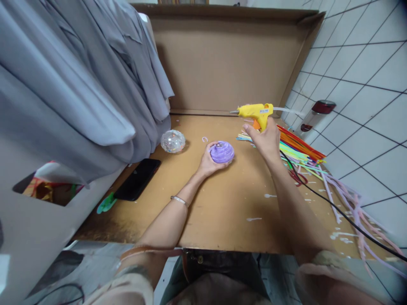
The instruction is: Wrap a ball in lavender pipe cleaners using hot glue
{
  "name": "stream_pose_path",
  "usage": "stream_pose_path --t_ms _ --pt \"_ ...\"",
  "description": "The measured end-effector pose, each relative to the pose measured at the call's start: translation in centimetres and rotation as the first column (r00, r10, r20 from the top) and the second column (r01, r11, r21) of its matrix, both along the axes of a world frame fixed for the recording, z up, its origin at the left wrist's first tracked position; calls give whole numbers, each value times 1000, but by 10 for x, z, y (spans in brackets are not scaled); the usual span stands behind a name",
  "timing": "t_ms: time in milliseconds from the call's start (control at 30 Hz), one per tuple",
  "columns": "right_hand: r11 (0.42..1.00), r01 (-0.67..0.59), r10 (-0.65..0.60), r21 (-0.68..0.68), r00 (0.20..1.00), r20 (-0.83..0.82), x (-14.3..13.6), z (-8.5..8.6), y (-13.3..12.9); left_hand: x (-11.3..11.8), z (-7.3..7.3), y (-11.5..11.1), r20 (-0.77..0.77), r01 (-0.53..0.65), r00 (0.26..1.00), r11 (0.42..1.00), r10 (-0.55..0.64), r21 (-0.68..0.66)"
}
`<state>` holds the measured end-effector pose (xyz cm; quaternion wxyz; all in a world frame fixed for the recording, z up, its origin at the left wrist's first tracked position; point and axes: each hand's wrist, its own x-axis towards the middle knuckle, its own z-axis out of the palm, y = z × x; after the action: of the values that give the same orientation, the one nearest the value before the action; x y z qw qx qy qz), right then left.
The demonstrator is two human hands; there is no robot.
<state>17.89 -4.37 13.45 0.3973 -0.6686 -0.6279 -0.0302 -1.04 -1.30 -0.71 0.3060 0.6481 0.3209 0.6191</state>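
In the middle of the table, my left hand is wrapped around a purple ball wound with fuzzy pipe cleaner. My right hand grips the handle of a yellow glue gun, raised above the table with its metal nozzle pointing left. A clear glue stick sticks out of the gun's back. Left of the purple ball rests a clear round ball with small coloured specks. A short curled pale pink piece lies just behind my left hand.
Coloured pipe cleaners are piled at the right, with purple strands trailing over the edge. A black cord crosses there. A black phone and green object lie left. Grey cloth, cardboard and tiled wall enclose the table.
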Motion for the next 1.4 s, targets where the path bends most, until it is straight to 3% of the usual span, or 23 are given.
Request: stream_pose_path --t_ms 133,300,567,1400 --pt "995 93 -95 21 983 155 -3 -2 -6 -1 1 1 -8 -19 1000 1000 19 -17" --pt "996 88 -78 -29 967 244 -9 -2 -11 -1 3 -1 22 28 999 998 -26 -58" --pt "982 112 -45 -152 920 389 -13 5 -17 -3 -2 -1 18 176 984 984 -176 -2" --pt "991 58 9 -120 870 493 -7 -6 -13 -4 -8 0 -78 204 977 978 -201 38"
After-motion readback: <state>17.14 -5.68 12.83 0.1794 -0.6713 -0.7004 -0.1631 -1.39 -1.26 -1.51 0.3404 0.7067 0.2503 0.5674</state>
